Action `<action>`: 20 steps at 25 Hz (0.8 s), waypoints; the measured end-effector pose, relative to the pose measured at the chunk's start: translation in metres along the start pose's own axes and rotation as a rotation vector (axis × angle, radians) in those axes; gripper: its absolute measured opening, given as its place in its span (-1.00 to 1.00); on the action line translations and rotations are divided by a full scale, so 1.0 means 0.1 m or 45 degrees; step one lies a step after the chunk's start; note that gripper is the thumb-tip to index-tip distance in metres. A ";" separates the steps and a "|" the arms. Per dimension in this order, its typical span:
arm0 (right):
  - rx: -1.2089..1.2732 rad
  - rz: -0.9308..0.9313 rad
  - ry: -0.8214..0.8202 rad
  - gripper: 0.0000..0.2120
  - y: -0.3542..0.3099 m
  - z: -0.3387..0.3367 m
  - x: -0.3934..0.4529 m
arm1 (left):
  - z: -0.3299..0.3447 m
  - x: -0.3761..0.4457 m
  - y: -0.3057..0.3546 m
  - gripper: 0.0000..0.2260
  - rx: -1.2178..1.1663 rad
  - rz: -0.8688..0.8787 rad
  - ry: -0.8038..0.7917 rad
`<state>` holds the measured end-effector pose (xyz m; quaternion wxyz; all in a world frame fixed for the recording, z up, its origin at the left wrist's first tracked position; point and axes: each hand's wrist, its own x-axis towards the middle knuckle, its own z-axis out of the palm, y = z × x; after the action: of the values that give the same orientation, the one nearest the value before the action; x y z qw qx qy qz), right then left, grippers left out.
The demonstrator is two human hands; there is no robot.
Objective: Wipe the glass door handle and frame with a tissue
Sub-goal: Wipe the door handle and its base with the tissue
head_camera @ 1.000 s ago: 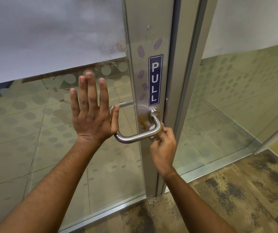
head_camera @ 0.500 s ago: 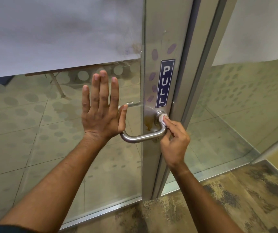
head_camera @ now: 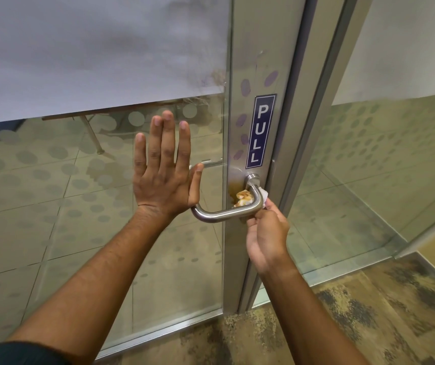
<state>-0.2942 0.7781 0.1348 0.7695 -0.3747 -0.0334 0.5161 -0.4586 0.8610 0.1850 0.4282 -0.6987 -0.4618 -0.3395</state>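
Note:
A steel lever handle [head_camera: 221, 213] juts from the silver door frame [head_camera: 258, 61], just under a blue PULL sticker [head_camera: 260, 131]. A brownish stain marks the frame beside the handle's base. My right hand [head_camera: 266, 233] pinches a crumpled white tissue [head_camera: 244, 198], stained orange-brown, pushed behind the bend of the handle against the frame. My left hand [head_camera: 165, 169] lies flat with fingers spread on the glass door pane [head_camera: 79, 206], its thumb near the handle's free end.
The glass carries frosted dots and a wide frosted band at the top. A fixed glass panel [head_camera: 369, 167] stands to the right of the frame. Mottled carpet [head_camera: 356, 312] covers the floor below. A table leg shows through the glass.
My right hand has dropped from the handle's base to under its bend, and the tissue now sits behind the handle with a brown stain on it. My left hand stays flat on the glass.

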 end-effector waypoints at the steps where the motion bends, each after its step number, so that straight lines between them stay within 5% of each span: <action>1: 0.115 0.103 0.012 -0.63 -0.03 0.03 -0.02 | 0.00 0.00 0.00 -0.29 -0.004 -0.001 0.001; 5: 0.562 0.407 0.055 -0.69 -0.11 0.11 -0.09 | -0.01 0.00 0.00 -0.29 -0.023 0.001 0.004; 9: 0.510 0.347 0.111 -0.70 -0.11 0.16 -0.09 | -0.02 0.01 -0.01 -0.29 -0.013 0.006 0.003; 17: -0.471 -0.396 0.079 -0.75 -0.12 0.01 0.01 | 0.00 0.00 0.00 -0.33 0.021 -0.006 0.014; 20: -1.214 -0.958 -0.123 -0.75 -0.20 -0.05 0.00 | 0.00 0.00 0.00 -0.33 0.009 -0.001 0.027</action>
<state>-0.2766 0.7719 0.1429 0.6440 -0.6167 -0.4259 0.1536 -0.4585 0.8612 0.1847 0.4356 -0.6933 -0.4586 -0.3454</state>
